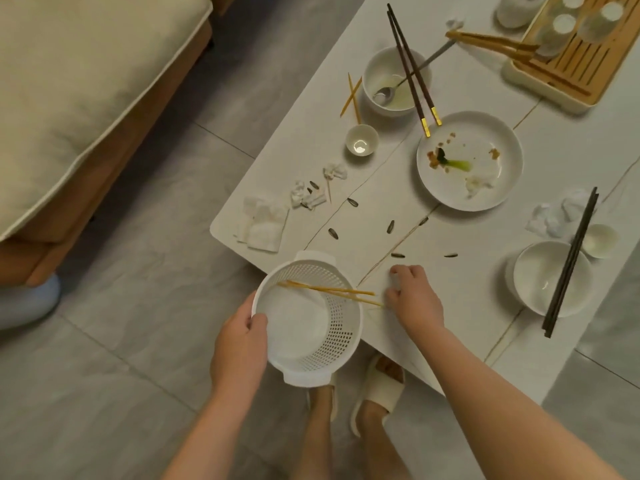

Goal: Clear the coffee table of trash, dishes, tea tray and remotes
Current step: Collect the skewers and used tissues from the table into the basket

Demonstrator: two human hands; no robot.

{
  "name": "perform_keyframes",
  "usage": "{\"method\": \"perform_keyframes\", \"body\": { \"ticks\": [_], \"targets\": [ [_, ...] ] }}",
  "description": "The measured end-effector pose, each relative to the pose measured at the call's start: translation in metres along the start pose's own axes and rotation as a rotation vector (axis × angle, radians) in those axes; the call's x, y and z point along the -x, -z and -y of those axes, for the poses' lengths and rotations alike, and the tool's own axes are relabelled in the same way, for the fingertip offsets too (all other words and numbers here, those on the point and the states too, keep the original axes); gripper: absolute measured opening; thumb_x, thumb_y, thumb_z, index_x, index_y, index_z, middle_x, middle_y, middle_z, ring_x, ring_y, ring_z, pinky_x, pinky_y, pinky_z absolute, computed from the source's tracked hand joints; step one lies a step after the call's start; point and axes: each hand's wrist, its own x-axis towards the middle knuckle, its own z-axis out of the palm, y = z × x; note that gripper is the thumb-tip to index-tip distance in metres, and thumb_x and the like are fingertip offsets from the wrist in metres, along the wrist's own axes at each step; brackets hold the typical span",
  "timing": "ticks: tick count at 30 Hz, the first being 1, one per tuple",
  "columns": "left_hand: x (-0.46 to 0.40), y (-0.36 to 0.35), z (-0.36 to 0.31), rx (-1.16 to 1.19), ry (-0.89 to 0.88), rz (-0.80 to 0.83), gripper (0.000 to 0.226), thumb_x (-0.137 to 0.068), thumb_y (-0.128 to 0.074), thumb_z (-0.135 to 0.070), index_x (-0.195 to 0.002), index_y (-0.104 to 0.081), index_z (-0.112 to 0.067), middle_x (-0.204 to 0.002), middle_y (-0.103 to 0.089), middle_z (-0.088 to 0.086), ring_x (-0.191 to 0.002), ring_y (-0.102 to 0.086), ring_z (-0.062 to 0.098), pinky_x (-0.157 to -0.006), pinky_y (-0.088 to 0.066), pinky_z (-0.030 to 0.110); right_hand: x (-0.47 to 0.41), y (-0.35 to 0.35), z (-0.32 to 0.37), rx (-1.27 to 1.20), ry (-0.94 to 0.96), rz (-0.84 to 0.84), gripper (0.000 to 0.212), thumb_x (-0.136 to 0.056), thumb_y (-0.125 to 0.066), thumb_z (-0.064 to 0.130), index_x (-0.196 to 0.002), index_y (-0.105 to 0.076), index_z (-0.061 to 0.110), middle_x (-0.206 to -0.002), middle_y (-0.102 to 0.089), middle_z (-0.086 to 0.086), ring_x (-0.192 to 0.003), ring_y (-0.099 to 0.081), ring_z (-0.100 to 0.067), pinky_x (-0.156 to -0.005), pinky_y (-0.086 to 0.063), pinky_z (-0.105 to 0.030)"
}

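The coffee table (450,237) carries dirty dishes and tissues beyond the white basket (308,320), which the left hand (239,348) grips by its rim, level with the table's near edge. Just right of the basket, the right hand (414,296) curls, knuckles up; whether it holds anything I cannot tell. Best sweep the seed shells (398,255) beyond it over the edge, basket tucked under the lip.

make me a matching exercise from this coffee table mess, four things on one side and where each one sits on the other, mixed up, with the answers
Things:
1. metal spoon
2. bamboo skewers
3. green vegetable scrap
4. folded napkins

Places:
A. on the flat white plate
B. on the table's near left corner
C. inside the far bowl
D. across the white perforated basket that the left hand holds

Pairs: 1-C, 2-D, 3-A, 4-B
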Motion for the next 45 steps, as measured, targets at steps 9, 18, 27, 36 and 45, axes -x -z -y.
{"method": "perform_keyframes", "body": {
  "ticks": [9,18,27,36,45],
  "targets": [
    [-0.017,-0.007,-0.022,0.019,-0.053,0.020,0.048,-0.076,-0.036,-0.035,-0.115,-0.054,-0.057,-0.100,-0.066,-0.007,-0.094,-0.063,0.022,-0.082,-0.055,0.053,-0.050,0.011,0.001,0.081,0.068,-0.130,0.025,-0.091,-0.046,0.013,-0.116,-0.052,0.014,-0.116,-0.048,-0.006,-0.086,-0.049,-0.023,-0.065,-0.041,-0.030],
    [-0.013,-0.011,-0.027,0.008,-0.058,0.029,0.051,-0.074,-0.035,-0.036,-0.117,-0.056,-0.053,-0.107,-0.066,-0.003,-0.099,-0.062,0.027,-0.084,-0.054,0.054,-0.009,0.002,-0.009,0.151,0.249,0.121,0.022,-0.095,-0.038,0.020,-0.115,-0.049,0.019,-0.103,-0.051,-0.005,-0.086,-0.054,-0.025,-0.069,-0.045,-0.033],
    [-0.010,-0.014,-0.025,-0.010,-0.059,0.047,0.048,-0.074,-0.034,-0.036,-0.109,-0.050,-0.065,-0.102,-0.066,-0.005,-0.096,-0.063,0.025,-0.083,-0.055,0.054,0.022,-0.028,-0.016,0.141,0.222,0.107,0.019,-0.098,-0.034,0.024,-0.106,-0.049,0.016,-0.113,-0.051,0.000,-0.086,-0.048,-0.015,-0.068,-0.039,-0.026],
    [-0.008,-0.023,-0.028,0.001,-0.092,0.056,0.048,-0.078,-0.036,-0.033,-0.115,-0.055,-0.056,-0.106,-0.066,-0.004,-0.098,-0.062,0.024,-0.083,-0.055,0.054,-0.004,0.005,-0.020,0.131,-0.040,-0.047,0.020,-0.094,-0.039,0.008,-0.112,-0.047,0.009,-0.107,-0.050,-0.010,-0.083,-0.053,-0.026,-0.068,-0.045,-0.034],
    [-0.010,-0.040,-0.040,-0.021,-0.137,0.103,0.050,-0.082,-0.036,-0.030,-0.123,-0.054,-0.052,-0.115,-0.064,-0.004,-0.106,-0.059,0.024,-0.088,-0.053,0.053,-0.049,0.057,-0.057,-0.228,-0.262,-0.303,0.017,-0.092,-0.040,0.008,-0.102,-0.054,0.010,-0.103,-0.056,-0.014,-0.081,-0.047,-0.025,-0.067,-0.038,-0.032]
  ]
}}
